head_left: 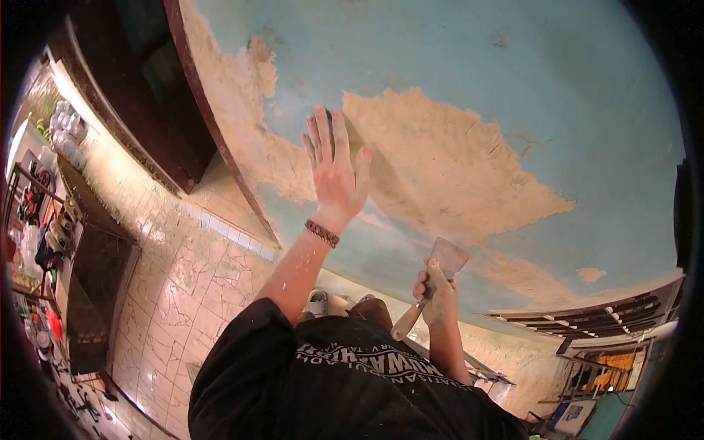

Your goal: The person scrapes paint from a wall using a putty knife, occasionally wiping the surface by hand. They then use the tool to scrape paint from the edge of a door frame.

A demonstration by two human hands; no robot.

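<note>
The left hand (336, 176) is pressing flat on the wall (455, 66), fingers released and spread wide, the thumb pointing right. It is lying at the left edge of a big bare patch (440, 169), where the blue paint is giving way to sandy plaster. A braided bracelet (321, 233) is sitting on that wrist.

Lower and to the right, the right hand (438, 297) is clenching the pale wooden handle of a scraper (449, 257). Its wide metal blade is pointing up and seems to be meeting the wall just below the bare patch, though actual contact is hard to confirm. The two hands are staying well apart, with painted wall showing between them.

The person's black shirt (330, 389) is filling the near bottom of the view and hiding whatever is lying under it. The left forearm is crossing in front of the foot of the wall, and a pair of shoes (319, 297) is peeking out just beside it.

To the left, a dark wooden door (139, 95) is standing next to the wall, and a cracked tiled floor (191, 286) is running along it. At the far left edge, a cluttered rack (37, 213) is holding small things too blurred to tell. At the lower right, a slatted window (594, 315) is jutting from the wall, past smaller scraped spots.
</note>
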